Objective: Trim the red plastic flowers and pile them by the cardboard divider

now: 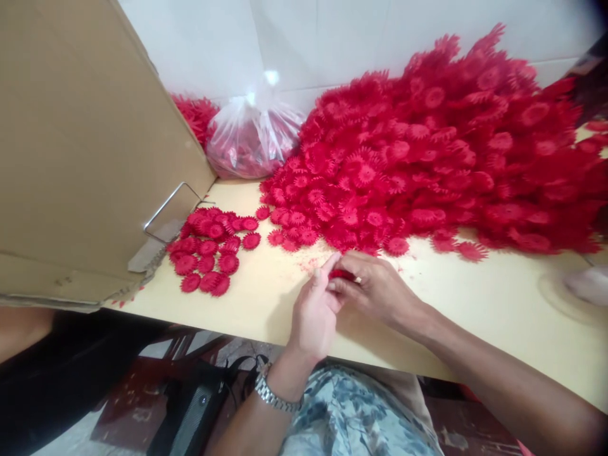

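Close together above the front of the table are my left hand (313, 316), with a metal watch at its wrist, and my right hand (375, 285), with a ring on a finger. Between them they pinch a red fringed disc (342, 275), like a flower piece. Fingers cover most of it. To the left lies a small group of finished-looking round red discs (206, 247). Just beyond my hands, a large heap of red fringed discs (403, 158) reaches up against the wall.
A tall cardboard panel (80, 145) with a bent metal wire (164, 206) stands at the left. A knotted plastic bag (254, 139) of red pieces rests by the wall. Another person's blurred hand (589, 284) shows at the right edge. The pale table (247, 304) ends near my lap.
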`<state>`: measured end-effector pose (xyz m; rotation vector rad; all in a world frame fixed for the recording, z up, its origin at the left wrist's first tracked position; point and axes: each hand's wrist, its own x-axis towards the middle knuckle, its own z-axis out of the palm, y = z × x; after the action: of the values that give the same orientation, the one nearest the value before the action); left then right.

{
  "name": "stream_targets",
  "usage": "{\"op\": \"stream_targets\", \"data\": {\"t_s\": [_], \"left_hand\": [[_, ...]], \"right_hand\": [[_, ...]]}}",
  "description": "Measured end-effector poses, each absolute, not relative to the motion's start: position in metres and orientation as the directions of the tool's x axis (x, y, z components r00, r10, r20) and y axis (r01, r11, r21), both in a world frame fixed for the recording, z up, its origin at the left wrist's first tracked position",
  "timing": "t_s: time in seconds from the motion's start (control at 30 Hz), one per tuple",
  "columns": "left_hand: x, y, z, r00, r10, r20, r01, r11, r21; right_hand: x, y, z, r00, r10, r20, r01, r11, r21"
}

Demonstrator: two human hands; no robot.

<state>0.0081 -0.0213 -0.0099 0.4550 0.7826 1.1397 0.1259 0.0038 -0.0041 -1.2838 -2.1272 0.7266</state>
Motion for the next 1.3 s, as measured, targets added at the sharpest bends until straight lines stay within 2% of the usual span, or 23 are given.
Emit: {"op": "stream_targets", "data": {"t_s": [0.2,0.27,0.4,0.53,0.6,0.73,0.9,0.97,1.07,1.13,1.23,1.3], "left_hand": [[0.01,-0.021,-0.009,0.211,0.912,-0.352,-0.641,0.401,0.654],[0.008,-0.02,-0.009,0.23,0.912,-0.34,-0.645,0.404,0.649],[0.002,-0.02,-0.014,0.257,0.915,-0.312,-0.625,0.404,0.669],[-0.002,-0.021,-0.019,0.233,0.911,-0.34,-0.59,0.41,0.696],[-0.003,-0.022,-0.02,0.191,0.925,-0.329,-0.607,0.375,0.701],[-0.005,-0.024,-0.02,0.109,0.941,-0.321,-0.628,0.316,0.711],[-0.009,-0.025,-0.02,0.089,0.928,-0.362,-0.58,0.344,0.738],[-0.01,-0.025,-0.02,0.088,0.933,-0.349,-0.547,0.338,0.766],[-0.011,-0.023,-0.022,0.082,0.944,-0.318,-0.494,0.316,0.81],[-0.012,-0.02,-0.023,0.057,0.947,-0.317,-0.486,0.304,0.819],[-0.014,-0.017,-0.023,0.007,0.944,-0.33,-0.531,0.283,0.799],[-0.016,-0.014,-0.021,-0.008,0.946,-0.324,-0.56,0.265,0.785]], "right_hand": [[0.132,0.004,-0.015,-0.448,0.874,0.19,0.718,0.478,-0.505],[0.132,0.006,-0.018,-0.47,0.857,0.212,0.714,0.51,-0.48],[0.129,0.007,-0.018,-0.474,0.849,0.233,0.658,0.517,-0.547],[0.125,0.005,-0.008,-0.457,0.881,0.121,0.637,0.419,-0.648],[0.123,0.005,-0.003,-0.443,0.892,0.093,0.66,0.394,-0.64],[0.121,0.007,-0.001,-0.366,0.914,0.176,0.724,0.399,-0.563],[0.117,0.01,-0.008,-0.442,0.873,0.205,0.707,0.48,-0.519],[0.114,0.011,-0.01,-0.461,0.86,0.218,0.739,0.508,-0.443],[0.11,0.011,-0.009,-0.503,0.827,0.251,0.786,0.558,-0.265],[0.107,0.011,-0.007,-0.507,0.828,0.241,0.809,0.553,-0.197],[0.103,0.014,-0.004,-0.455,0.854,0.252,0.832,0.509,-0.223],[0.099,0.018,-0.003,-0.416,0.853,0.316,0.836,0.496,-0.236]]}}
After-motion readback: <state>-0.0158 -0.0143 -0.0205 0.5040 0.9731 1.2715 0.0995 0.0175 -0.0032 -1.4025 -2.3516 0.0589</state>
